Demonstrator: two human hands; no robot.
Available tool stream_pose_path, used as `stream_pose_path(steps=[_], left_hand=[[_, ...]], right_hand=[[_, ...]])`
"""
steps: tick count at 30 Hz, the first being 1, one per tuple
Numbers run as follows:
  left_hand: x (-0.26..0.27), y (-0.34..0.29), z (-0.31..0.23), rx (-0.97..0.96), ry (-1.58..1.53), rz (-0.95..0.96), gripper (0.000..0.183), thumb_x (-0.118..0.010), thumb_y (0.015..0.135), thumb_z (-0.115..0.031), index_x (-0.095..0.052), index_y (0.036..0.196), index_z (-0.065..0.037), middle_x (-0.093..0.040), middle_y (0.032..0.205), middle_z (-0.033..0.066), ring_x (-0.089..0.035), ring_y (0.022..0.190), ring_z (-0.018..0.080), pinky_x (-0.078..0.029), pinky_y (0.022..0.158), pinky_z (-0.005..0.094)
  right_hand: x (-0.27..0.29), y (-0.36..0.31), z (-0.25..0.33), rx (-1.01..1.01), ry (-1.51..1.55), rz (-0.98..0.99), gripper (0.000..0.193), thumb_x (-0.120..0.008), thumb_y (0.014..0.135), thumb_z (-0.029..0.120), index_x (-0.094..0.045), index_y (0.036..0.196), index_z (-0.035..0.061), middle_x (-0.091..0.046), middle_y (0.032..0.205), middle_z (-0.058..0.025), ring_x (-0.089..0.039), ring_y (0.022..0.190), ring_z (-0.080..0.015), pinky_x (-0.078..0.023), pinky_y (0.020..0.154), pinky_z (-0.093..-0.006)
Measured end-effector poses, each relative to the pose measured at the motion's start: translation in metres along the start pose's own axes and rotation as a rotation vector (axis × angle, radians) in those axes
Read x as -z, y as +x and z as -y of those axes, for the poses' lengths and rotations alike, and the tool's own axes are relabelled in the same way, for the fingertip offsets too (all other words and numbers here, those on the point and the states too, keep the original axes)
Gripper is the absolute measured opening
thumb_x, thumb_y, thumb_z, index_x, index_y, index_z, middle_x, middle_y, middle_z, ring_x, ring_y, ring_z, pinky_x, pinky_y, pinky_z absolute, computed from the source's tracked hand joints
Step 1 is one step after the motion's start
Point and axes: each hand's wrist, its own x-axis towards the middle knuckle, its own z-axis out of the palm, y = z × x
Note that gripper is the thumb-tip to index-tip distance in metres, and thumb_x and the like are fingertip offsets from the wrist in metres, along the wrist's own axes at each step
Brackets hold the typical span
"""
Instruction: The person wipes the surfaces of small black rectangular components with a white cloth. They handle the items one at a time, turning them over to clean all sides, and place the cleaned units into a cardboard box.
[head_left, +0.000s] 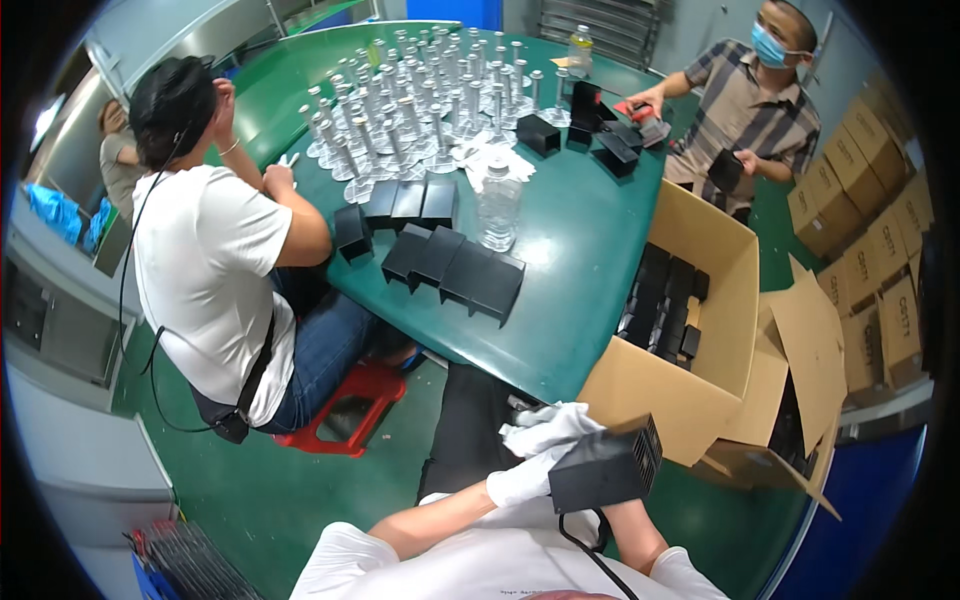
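Note:
Both my hands wear white gloves and meet low in the picture, just below the green table's near edge [560, 375]. My left hand [525, 478] grips the left end of a black box-shaped part with a slotted end [605, 468]. My right hand [548, 427] rests on top of that same part, fingers curled over its upper edge. A black cable [590, 555] hangs from the part toward my chest. Right beside my hands stands an open cardboard box [650, 395] with several black parts inside [665, 305].
On the table lie several black housings [455, 268], a clear plastic bottle [498, 208] and many small metal spindles [420, 95]. One person in a white shirt [215, 280] sits at left on a red stool [345, 410]; another in a plaid shirt [745, 110] works at far right. Cartons [880, 230] are stacked at right.

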Motion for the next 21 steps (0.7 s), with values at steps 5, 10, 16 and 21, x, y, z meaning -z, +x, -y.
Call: stream_pose_path(steps=[5, 10, 16, 21], left_hand=[[0.027, 0.019, -0.063, -0.136, 1.29, -0.36, 0.038, -0.051, 0.091, -0.02, -0.056, 0.125, -0.003, -0.063, 0.103, 0.0176, -0.065, 0.082, 0.0266, -0.054, 0.072, 0.0389], [0.079, 0.047, -0.059, -0.289, 0.934, -0.916, 0.007, -0.059, 0.077, -0.012, -0.06, 0.076, -0.006, -0.059, 0.076, 0.0152, -0.058, 0.073, 0.0353, -0.047, 0.067, 0.0453], [0.09, 0.052, -0.038, -0.281, 0.848, -0.935, 0.015, -0.062, 0.08, -0.019, -0.06, 0.075, -0.005, -0.058, 0.078, 0.0165, -0.058, 0.079, 0.034, -0.047, 0.075, 0.0442], [0.097, 0.029, -0.052, -0.107, 0.799, -0.745, 0.034, -0.062, 0.087, -0.028, -0.058, 0.104, 0.002, -0.055, 0.105, 0.0225, -0.055, 0.101, 0.0357, -0.045, 0.089, 0.0444]], right_hand=[[0.135, 0.039, -0.111, 0.492, -1.323, -0.044, 0.043, -0.059, 0.089, 0.033, -0.053, 0.117, 0.0012, -0.06, 0.109, -0.0129, -0.061, 0.097, -0.0245, -0.05, 0.082, -0.0376], [0.046, 0.0, -0.054, -0.072, -0.609, -0.27, 0.044, -0.055, 0.094, 0.04, -0.06, 0.12, 0.0051, -0.066, 0.09, -0.0075, -0.066, 0.075, -0.0233, -0.053, 0.06, -0.0345], [0.088, 0.023, -0.053, -0.043, -0.461, -0.209, 0.049, -0.047, 0.1, 0.036, -0.05, 0.138, 0.0049, -0.066, 0.096, -0.0122, -0.063, 0.066, -0.0184, -0.043, 0.044, -0.0274], [0.025, 0.003, -0.03, 0.239, -0.055, -0.176, 0.062, -0.046, 0.101, 0.046, -0.046, 0.137, -0.0049, -0.062, 0.122, -0.0184, -0.064, 0.103, -0.0264, -0.053, 0.086, -0.0366]])
